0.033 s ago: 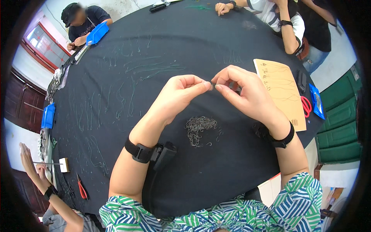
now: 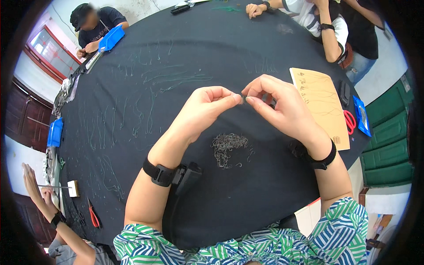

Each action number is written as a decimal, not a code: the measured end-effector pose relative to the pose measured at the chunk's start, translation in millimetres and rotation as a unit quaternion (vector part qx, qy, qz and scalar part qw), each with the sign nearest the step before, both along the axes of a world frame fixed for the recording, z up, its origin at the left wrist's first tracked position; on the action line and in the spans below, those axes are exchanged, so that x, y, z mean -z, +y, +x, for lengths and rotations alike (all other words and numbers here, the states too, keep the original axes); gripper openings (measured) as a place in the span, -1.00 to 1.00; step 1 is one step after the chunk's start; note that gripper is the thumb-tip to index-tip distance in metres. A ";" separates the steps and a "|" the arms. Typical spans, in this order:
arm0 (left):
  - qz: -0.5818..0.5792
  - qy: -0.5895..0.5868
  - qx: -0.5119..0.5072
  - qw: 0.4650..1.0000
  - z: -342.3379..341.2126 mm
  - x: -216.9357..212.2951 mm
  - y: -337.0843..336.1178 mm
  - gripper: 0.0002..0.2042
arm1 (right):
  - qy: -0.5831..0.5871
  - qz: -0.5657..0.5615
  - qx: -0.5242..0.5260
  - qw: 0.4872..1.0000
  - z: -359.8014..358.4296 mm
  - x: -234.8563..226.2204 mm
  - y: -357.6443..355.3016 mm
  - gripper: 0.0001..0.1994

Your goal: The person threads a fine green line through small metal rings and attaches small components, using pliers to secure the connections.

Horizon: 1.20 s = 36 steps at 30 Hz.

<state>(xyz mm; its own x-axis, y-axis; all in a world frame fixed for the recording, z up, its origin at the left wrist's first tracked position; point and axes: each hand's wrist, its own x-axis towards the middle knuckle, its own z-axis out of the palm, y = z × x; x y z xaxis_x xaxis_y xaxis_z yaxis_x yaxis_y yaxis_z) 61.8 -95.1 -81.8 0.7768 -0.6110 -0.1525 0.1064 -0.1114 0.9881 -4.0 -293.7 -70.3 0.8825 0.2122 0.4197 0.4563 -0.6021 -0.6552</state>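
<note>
Nothing told the two pictures apart: your left hand (image 2: 207,108) and right hand (image 2: 276,106) stayed raised over the black counter (image 2: 185,53), fingertips meeting just as before, and nothing on the cloth had shifted. Your left thumb and forefinger were pressed together on one end of a tiny dark piece (image 2: 243,98), and your right thumb and forefinger pinched its other end, so the piece sat between the two hands, clear of the counter; it was too small to tell its shape. Just below your hands, toward your body, lay a loose heap of small wire links (image 2: 229,145), with a few strays beside it. To the right of your right hand lay a tan card (image 2: 324,106), and beyond it red-handled scissors (image 2: 350,121) and a flat blue packet (image 2: 362,117). As for containers, a blue tray (image 2: 110,38) sat far up and left of your left hand, in front of another person, and a second blue tray (image 2: 55,132) lay well out to the left at the counter's rim; you could not see what either held. Thin green threads (image 2: 176,79) were strewn above and left of your left hand.
</note>
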 end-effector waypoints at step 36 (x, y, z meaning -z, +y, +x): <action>-0.020 -0.060 -0.005 0.998 -6.4 -2.8 -2.6 -0.83 | 0.030 0.037 0.008 0.999 -2.6 -1.5 5.1 -0.82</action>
